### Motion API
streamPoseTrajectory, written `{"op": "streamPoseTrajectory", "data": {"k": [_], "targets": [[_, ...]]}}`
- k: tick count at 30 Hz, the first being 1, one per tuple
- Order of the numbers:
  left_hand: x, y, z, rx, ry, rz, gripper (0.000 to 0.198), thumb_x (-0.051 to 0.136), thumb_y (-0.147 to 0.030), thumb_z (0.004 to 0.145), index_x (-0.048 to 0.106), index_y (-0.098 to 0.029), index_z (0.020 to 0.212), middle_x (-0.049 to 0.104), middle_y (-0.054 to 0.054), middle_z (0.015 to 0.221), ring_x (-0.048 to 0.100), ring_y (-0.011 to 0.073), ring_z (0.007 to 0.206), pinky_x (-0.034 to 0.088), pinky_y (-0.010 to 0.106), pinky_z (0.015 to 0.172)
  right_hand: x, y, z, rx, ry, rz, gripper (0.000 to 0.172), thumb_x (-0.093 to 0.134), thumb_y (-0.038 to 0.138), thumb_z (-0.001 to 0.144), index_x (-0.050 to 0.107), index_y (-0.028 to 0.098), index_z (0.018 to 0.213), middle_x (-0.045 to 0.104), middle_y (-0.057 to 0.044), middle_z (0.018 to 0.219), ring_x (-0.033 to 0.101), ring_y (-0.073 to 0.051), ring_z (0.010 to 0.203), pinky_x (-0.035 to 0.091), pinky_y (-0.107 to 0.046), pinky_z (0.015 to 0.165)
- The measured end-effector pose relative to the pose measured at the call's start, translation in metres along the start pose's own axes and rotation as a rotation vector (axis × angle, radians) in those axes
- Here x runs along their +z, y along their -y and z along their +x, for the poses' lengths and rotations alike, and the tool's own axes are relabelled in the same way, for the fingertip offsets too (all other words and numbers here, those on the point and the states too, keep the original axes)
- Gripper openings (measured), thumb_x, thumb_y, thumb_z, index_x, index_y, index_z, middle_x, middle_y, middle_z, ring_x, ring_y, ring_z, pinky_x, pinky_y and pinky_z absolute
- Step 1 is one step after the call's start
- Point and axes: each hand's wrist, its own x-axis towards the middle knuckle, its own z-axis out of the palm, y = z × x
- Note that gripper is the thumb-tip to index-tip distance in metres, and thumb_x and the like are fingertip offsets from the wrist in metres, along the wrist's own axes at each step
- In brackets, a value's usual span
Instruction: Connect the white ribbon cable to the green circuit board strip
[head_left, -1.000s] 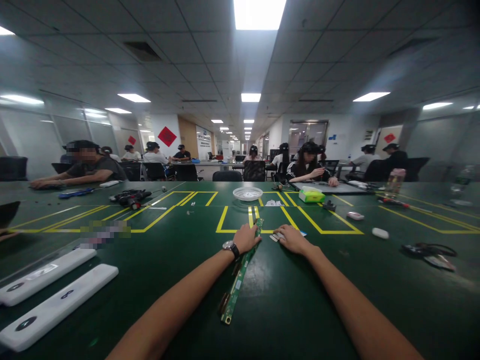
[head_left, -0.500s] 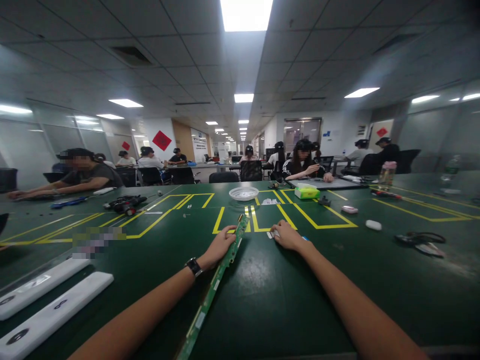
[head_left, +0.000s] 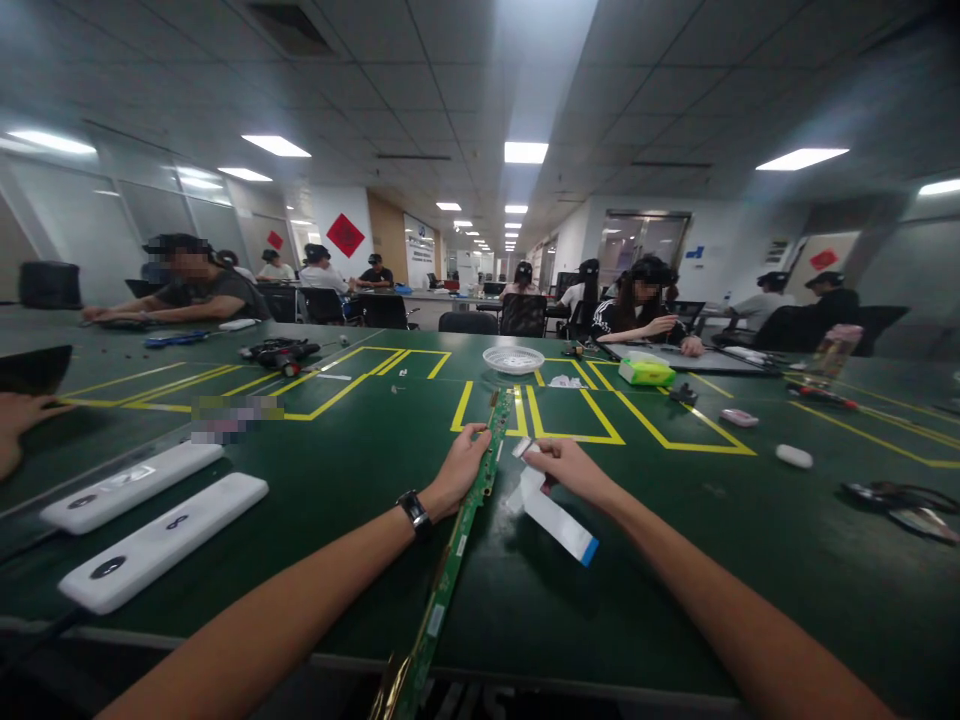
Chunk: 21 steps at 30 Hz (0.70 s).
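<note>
My left hand (head_left: 459,468), with a dark watch on its wrist, is closed around the upper part of a long, narrow green circuit board (head_left: 448,570). The board slants from the middle of the table down toward me, and gold-coloured film shows at its lower end. To the right of it, my right hand (head_left: 568,465) pinches a white flat ribbon cable (head_left: 556,522) near its connector end. The cable hangs folded below the fingers, with a blue tip at its free end. A small gap separates the connector end from the board.
Two white power strips (head_left: 169,535) lie at the left. A white round basket (head_left: 514,358) stands beyond my hands, with a green tissue pack (head_left: 646,371) to its right. Yellow tape marks the green table (head_left: 637,620). A co-worker's hand (head_left: 22,420) is at the left edge.
My right hand has lifted the ribbon cable off the table and brought it closer to the board. The camera view has tilted down and turned left; my left hand still grips the board.
</note>
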Motion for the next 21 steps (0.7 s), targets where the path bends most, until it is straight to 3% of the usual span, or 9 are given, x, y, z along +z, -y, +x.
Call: {"op": "streamPoseTrajectory", "data": {"k": [6, 11, 21], "targets": [[0.003, -0.007, -0.004, -0.077, 0.022, -0.092, 0.037, 0.061, -0.042, 0.082, 0.049, -0.018, 0.108, 0.062, -0.001, 0.069, 0.058, 0.0093, 0.051, 0.045, 0.018, 0.049, 0.027, -0.001, -0.005, 0.009, 0.065, 0.176, 0.036, 0.063, 0.052, 0.076, 0.059, 0.016, 0.075, 0.053, 0.004, 0.059, 0.048, -0.008, 0.05, 0.042, -0.02, 0.048], [0.006, -0.01, -0.007, -0.078, 0.041, -0.138, 0.029, 0.059, -0.036, 0.084, 0.049, -0.018, 0.106, 0.063, -0.002, 0.07, 0.059, 0.0095, 0.053, 0.047, 0.018, 0.051, 0.03, -0.001, -0.005, -0.009, -0.004, 0.129, 0.039, 0.06, 0.054, 0.078, 0.054, 0.017, 0.068, 0.049, 0.005, 0.054, 0.045, -0.007, 0.047, 0.037, -0.02, 0.046], [0.007, -0.006, -0.009, -0.081, 0.05, -0.081, 0.033, 0.057, -0.038, 0.085, 0.048, -0.018, 0.109, 0.061, -0.002, 0.07, 0.057, 0.01, 0.053, 0.044, 0.019, 0.049, 0.029, -0.014, -0.002, -0.02, -0.054, 0.087, 0.037, 0.058, 0.05, 0.081, 0.057, 0.015, 0.07, 0.052, 0.004, 0.057, 0.046, -0.008, 0.051, 0.033, -0.02, 0.048]]}}
